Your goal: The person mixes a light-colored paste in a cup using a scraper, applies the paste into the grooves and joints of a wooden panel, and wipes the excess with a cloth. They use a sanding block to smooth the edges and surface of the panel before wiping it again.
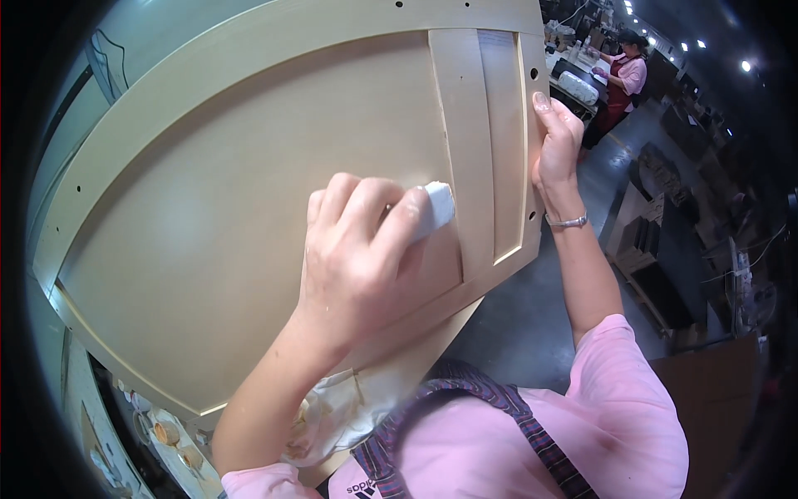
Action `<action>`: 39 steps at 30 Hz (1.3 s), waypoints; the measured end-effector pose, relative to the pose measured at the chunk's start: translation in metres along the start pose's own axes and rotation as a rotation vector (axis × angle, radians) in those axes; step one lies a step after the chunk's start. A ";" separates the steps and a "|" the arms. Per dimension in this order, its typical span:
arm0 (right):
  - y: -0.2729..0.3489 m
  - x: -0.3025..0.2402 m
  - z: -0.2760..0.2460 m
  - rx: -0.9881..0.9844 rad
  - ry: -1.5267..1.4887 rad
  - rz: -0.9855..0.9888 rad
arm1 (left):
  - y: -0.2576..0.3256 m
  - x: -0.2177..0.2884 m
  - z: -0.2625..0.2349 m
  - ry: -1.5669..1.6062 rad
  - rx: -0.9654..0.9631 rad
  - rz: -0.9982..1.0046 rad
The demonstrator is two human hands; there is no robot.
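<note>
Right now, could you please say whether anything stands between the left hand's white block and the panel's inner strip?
Nothing visible does: the left hand holds the white block beside the inner strip, and the right hand is at the right edge of the panel.

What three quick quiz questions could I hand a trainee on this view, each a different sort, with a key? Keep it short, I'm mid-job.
1. Which hand has the white block in its grip?
2. True or false: a bracelet circles the right arm near the wrist.
3. The right hand is at which edge of the pale framed panel, as pictured?
A) left
B) right
C) bottom

Key:
1. The left hand.
2. True.
3. B.
</note>
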State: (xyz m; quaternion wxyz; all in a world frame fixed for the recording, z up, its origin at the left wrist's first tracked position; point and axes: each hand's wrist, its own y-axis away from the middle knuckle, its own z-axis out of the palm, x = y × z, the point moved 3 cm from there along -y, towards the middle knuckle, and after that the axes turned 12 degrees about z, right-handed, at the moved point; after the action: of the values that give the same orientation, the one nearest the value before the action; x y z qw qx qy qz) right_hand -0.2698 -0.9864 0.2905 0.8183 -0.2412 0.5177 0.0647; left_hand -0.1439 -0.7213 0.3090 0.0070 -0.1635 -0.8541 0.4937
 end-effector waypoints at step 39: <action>-0.050 0.095 -0.013 0.066 0.622 0.293 | 0.039 -0.003 0.013 0.941 -0.143 -1.080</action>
State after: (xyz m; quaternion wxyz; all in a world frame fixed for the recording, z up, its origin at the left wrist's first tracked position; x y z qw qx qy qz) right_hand -0.2199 -1.0500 0.2191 0.6108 -0.1457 0.7733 0.0880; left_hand -0.1330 -0.7149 0.2702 0.6068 0.0862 -0.7524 0.2415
